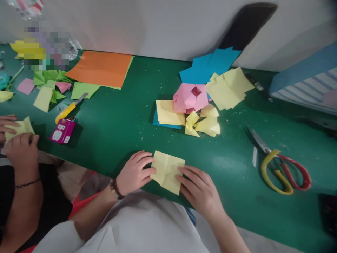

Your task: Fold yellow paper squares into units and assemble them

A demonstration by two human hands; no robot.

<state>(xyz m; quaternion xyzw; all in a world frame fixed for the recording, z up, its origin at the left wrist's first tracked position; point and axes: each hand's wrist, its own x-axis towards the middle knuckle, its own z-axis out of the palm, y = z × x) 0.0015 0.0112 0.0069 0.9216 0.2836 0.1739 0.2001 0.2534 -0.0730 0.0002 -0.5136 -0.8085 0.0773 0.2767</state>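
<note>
A pale yellow square of paper with a crease down its middle is in front of me at the table's near edge. My left hand, with a beaded bracelet at the wrist, grips its left edge with the fingertips. On the opposite edge, the fingers of my right hand lie over the paper, with the thumb out of sight. Beyond the sheet are a stack of yellow paper squares, a pink folded paper shape and yellow folded paper pieces.
Scissors with red and yellow handles lie to the right. On the left are a yellow craft knife, a purple box and orange paper. A co-worker's hands handle yellow paper at far left. Blue paper lies against the wall.
</note>
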